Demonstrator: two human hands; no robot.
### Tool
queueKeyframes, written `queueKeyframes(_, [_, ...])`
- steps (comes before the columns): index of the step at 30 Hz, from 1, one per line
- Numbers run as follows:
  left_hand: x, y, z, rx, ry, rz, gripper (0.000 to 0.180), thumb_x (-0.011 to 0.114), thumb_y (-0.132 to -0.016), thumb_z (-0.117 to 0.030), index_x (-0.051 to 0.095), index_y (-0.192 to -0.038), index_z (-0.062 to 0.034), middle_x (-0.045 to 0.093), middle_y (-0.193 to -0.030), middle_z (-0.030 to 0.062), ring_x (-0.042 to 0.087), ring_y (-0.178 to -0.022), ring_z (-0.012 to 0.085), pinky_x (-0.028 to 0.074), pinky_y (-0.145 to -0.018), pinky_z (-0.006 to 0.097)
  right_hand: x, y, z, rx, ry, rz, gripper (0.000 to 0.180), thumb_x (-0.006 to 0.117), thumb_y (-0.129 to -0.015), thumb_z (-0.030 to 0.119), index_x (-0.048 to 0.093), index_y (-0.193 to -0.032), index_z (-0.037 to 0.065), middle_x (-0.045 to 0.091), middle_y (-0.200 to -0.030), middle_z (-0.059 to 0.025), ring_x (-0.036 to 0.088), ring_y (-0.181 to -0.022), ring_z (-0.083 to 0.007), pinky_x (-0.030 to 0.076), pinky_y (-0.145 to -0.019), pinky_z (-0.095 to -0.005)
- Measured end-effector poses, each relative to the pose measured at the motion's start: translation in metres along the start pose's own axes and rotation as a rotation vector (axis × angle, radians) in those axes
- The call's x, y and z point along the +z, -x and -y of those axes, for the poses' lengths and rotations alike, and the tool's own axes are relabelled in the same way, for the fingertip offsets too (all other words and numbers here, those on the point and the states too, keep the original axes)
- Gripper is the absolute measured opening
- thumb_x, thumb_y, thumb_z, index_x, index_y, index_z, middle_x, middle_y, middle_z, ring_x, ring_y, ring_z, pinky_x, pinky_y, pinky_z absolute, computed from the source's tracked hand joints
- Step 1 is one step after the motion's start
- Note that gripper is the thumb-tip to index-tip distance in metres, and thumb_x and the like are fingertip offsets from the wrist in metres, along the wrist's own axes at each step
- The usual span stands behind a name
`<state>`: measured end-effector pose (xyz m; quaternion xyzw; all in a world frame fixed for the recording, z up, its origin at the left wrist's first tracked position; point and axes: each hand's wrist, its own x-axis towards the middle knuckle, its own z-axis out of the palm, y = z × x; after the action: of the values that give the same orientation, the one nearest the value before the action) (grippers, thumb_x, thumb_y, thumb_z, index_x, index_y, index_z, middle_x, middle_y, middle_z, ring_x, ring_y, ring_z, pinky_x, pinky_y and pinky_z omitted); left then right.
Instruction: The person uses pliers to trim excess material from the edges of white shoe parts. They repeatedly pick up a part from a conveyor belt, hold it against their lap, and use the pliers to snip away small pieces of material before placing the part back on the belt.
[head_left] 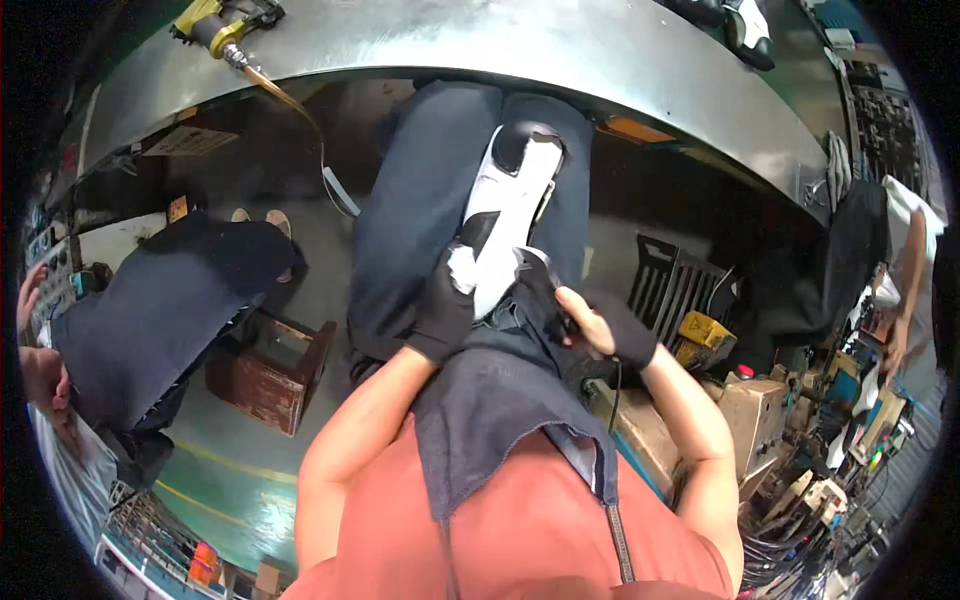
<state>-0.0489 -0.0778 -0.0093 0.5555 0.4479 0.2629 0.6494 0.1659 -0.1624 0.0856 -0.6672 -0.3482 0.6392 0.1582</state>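
A white shoe with black patches (515, 200) lies lengthwise over my lap, on dark trousers. Its black-capped end points away from me, toward the bench. My left hand (443, 305), in a black glove, is closed on the near left side of the shoe, with white material at its fingertips. My right hand (605, 325), also gloved in black with the thumb bare, is closed at the near right of the shoe. Whatever dark thing sits in its fingers is hard to make out; a thin cord hangs below that hand. A dark apron (500, 400) bunches under both wrists.
A metal bench (450, 35) runs across in front, bearing a yellow air tool (210, 28) with a hose and other shoes (745, 30). On the left are a seated person (170, 310) and a wooden stool (270, 375). A yellow box (703, 335) and machinery stand at right.
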Motion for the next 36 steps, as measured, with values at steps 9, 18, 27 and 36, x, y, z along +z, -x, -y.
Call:
queueKeyframes(9, [-0.007, -0.007, -0.035, 0.113, -0.235, 0.176, 0.081, 0.071, -0.078, -0.031, 0.024, -0.137, -0.0008, 0.051, -0.122, 0.027, 0.053, -0.113, 0.0373, 0.044, -0.089, 0.041, -0.007, -0.005, 0.065, -0.409, 0.387, -0.175, 0.035, 0.046, -0.095, 0.031, 0.062, -0.101, 0.0, 0.063, -0.085, -0.0219, 0.063, -0.078, -0.0319, 0.048, -0.07, -0.0369])
queueKeyframes(18, [-0.113, -0.018, -0.17, 0.243, -0.679, 0.466, 0.068, 0.074, -0.072, -0.017, 0.043, -0.131, -0.001, 0.051, -0.127, 0.019, 0.051, -0.117, 0.0291, 0.042, -0.096, 0.036, -0.015, 0.023, 0.009, -0.198, 0.105, -0.311, 0.034, 0.045, -0.097, 0.028, 0.057, -0.083, -0.001, 0.056, -0.071, -0.0026, 0.051, -0.063, -0.0122, 0.046, -0.064, -0.0283])
queueKeyframes(27, [0.009, -0.05, -0.048, 0.156, -0.25, 0.235, 0.074, 0.07, -0.08, -0.03, 0.035, -0.137, 0.0003, 0.039, -0.139, 0.0232, 0.041, -0.128, 0.0306, 0.032, -0.105, 0.04, -0.011, 0.073, -0.002, -0.046, -0.199, -0.216, 0.04, 0.043, -0.098, 0.033, 0.058, -0.088, -0.002, 0.06, -0.073, -0.0048, 0.056, -0.068, -0.0128, 0.046, -0.065, -0.0286])
queueKeyframes(36, [0.003, 0.006, -0.048, 0.214, -0.474, 0.287, 0.077, 0.066, -0.082, -0.022, 0.024, -0.138, 0.0096, 0.03, -0.142, 0.0276, 0.027, -0.135, 0.0355, 0.024, -0.11, 0.04, -0.004, 0.017, 0.091, -0.138, 0.981, -0.092, 0.038, 0.05, -0.087, 0.034, 0.067, -0.074, 0.002, 0.064, -0.075, -0.0215, 0.064, -0.07, -0.037, 0.049, -0.062, -0.0448])
